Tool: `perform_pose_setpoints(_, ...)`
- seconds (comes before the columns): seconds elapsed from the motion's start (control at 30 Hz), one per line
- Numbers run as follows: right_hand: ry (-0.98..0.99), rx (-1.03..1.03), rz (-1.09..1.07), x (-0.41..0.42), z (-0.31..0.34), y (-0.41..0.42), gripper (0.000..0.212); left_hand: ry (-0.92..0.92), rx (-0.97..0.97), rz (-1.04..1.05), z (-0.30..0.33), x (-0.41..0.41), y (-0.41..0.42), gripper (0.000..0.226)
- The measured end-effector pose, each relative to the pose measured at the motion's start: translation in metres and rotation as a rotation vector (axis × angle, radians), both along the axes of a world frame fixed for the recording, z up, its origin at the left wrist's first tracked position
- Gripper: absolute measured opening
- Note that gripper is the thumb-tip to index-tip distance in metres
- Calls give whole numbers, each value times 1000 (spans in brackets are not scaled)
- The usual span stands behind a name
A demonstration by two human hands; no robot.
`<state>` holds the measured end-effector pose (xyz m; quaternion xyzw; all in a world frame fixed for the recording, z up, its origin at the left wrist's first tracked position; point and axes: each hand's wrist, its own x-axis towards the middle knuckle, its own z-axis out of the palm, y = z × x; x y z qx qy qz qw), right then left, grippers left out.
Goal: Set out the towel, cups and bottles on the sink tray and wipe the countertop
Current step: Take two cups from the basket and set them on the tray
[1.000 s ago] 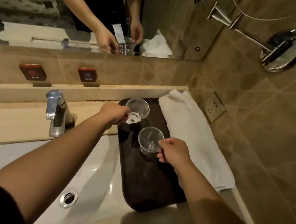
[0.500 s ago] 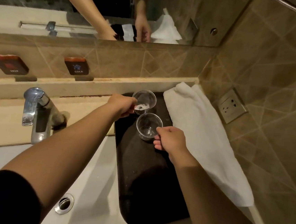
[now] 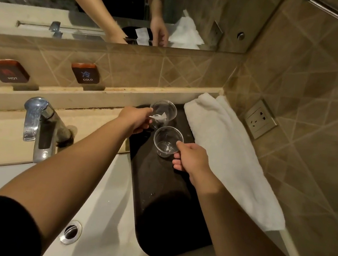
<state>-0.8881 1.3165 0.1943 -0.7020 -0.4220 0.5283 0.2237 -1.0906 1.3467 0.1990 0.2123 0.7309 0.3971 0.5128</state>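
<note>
A dark tray (image 3: 164, 206) lies on the counter right of the basin. Two clear cups stand upright at its far end. My left hand (image 3: 135, 118) grips the far cup (image 3: 165, 109), which carries a white paper strip. My right hand (image 3: 190, 158) pinches the rim of the near cup (image 3: 165, 142). The two cups stand close together, almost touching. A folded white towel (image 3: 229, 154) lies along the tray's right side against the tiled wall. No bottles are in view.
A chrome faucet (image 3: 38, 125) stands left of the tray, above the white basin (image 3: 98, 209) with its overflow hole (image 3: 70, 232). Behind runs a stone ledge (image 3: 84, 99) under the HOT and COLD signs and a mirror. A wall socket (image 3: 259, 119) is at right.
The view has shifted slightly closer. Both hands keep hold of their cups at the tray's far end, and the near cup has drawn closer to the far one.
</note>
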Motion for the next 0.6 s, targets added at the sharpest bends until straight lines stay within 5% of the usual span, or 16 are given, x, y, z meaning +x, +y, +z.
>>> perform_pose_setpoints(0.2, -60, 6, -14, 5, 10, -18, 28, 218, 14, -102, -3, -2, -36, 32)
perform_pose_setpoints(0.43, -298, 155, 226, 22, 29, -58, 40, 396, 64, -462, 3, 5, -108, 24)
perform_pose_setpoints(0.6, -413, 218, 378, 42, 51, -101, 23, 591, 135, -705, 13, 21, -156, 18)
